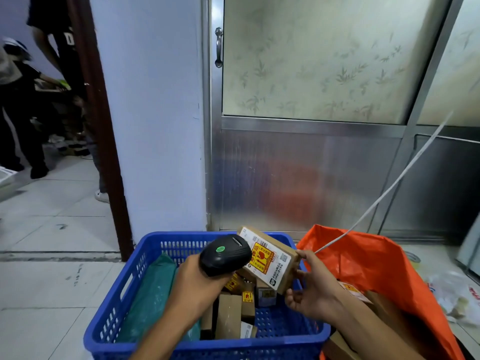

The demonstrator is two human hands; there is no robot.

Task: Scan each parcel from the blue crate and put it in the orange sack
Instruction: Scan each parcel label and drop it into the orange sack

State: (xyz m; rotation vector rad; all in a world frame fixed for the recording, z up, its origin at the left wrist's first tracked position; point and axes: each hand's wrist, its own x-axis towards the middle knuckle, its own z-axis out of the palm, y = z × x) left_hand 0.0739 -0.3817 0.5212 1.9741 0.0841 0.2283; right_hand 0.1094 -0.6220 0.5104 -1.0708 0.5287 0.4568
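The left hand (200,279) grips a black scanner (225,254) over the blue crate (145,258), beside a cardboard parcel (270,258) held tilted by the right hand (314,289). More boxes (228,315) and a green bag (153,289) lie in the crate. The orange sack (376,263) stands just right of it on the tiled floor (52,255).

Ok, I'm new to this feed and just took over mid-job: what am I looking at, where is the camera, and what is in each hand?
There is one picture, taken by a wide-angle camera on the worker's head, looking forward and down. No machine: two bare hands. The left hand grips a black barcode scanner with a green dot on top. The right hand holds a small brown cardboard parcel, tilted, label toward the scanner, above the blue crate. The crate stands on a tiled floor and holds more small cardboard boxes and a green mailer bag. Beside it on the right is the open orange sack, with at least one parcel inside.
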